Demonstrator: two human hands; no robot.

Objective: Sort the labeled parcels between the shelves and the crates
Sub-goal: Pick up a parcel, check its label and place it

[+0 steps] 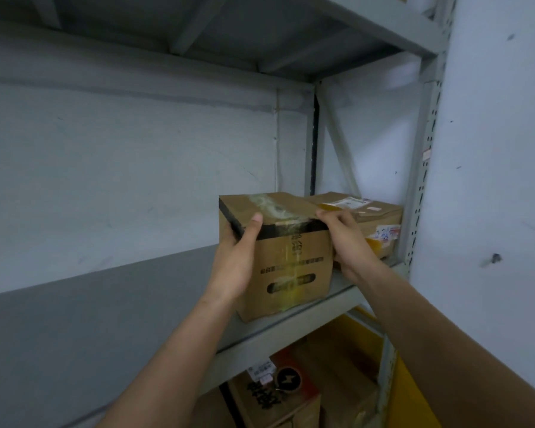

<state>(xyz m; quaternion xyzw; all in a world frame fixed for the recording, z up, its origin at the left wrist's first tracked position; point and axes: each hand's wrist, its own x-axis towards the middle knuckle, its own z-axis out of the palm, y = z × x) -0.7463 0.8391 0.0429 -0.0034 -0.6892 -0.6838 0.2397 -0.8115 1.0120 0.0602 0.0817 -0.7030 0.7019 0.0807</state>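
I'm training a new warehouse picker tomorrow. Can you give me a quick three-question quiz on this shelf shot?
1. True or false: only the left hand grips the taped box.
2. The labeled parcel sits where, relative to the taped box? A) to its left B) to its right C) on top of it
3. Fill in: below the shelf, the lower box bears a round ____ logo.

Key: 1. False, the right hand grips it too. 2. B. 3. Lightning.
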